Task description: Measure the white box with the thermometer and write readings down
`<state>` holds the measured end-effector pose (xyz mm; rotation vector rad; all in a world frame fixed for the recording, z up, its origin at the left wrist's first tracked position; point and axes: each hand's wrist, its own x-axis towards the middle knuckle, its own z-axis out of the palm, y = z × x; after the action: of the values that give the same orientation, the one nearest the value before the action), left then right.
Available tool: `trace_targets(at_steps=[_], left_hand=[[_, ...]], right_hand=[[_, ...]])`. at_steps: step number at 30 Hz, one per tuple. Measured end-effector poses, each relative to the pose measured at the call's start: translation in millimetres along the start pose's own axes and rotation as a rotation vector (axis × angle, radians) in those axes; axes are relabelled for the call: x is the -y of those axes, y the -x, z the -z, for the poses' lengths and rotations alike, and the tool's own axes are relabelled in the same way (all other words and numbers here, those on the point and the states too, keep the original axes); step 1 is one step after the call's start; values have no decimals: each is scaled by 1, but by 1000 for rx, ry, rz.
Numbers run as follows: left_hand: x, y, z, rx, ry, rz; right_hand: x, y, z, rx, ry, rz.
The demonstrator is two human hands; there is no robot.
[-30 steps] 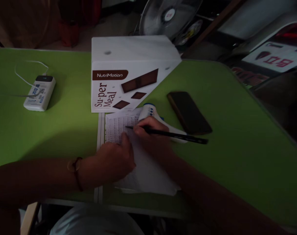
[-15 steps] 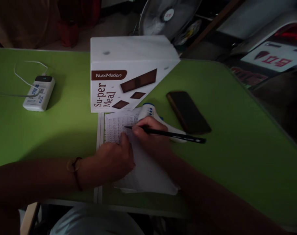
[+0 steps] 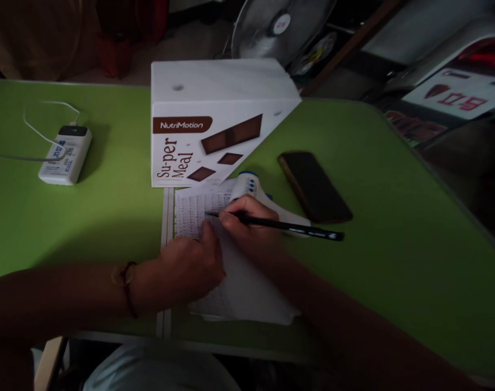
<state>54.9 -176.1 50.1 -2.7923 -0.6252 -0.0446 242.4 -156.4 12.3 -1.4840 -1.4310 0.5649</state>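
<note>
pencil (image 3: 288, 227) tip nudged left, perhaps, open table (image 3: 394, 228) rightward

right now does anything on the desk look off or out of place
Nothing looks spilled or damaged. The paper lies flat under the left hand; the right hand holds the pencil on it. Only the white box sits at an angle.

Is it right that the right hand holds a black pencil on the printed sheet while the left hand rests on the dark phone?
Not quite. In the head view the left hand rests on the printed sheet, not the phone, which lies untouched to the right. The right hand does hold the black pencil.
</note>
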Motion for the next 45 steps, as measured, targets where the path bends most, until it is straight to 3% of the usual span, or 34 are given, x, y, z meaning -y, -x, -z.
trace_targets(at_steps=[7,17,27,45], left_hand=[[-1,1,-1,0,1,-2],[-2,0,-4,-26,-13,-8],[2,-2,7,70,11,-12],[-1,1,-2,-19,-14,-4]], right_hand=[[4,-5,3,56,-29,42],[0,-1,-2,-5,-3,31],[3,-2,-2,-8,0,-38],[7,-3,2,0,-11,-24]])
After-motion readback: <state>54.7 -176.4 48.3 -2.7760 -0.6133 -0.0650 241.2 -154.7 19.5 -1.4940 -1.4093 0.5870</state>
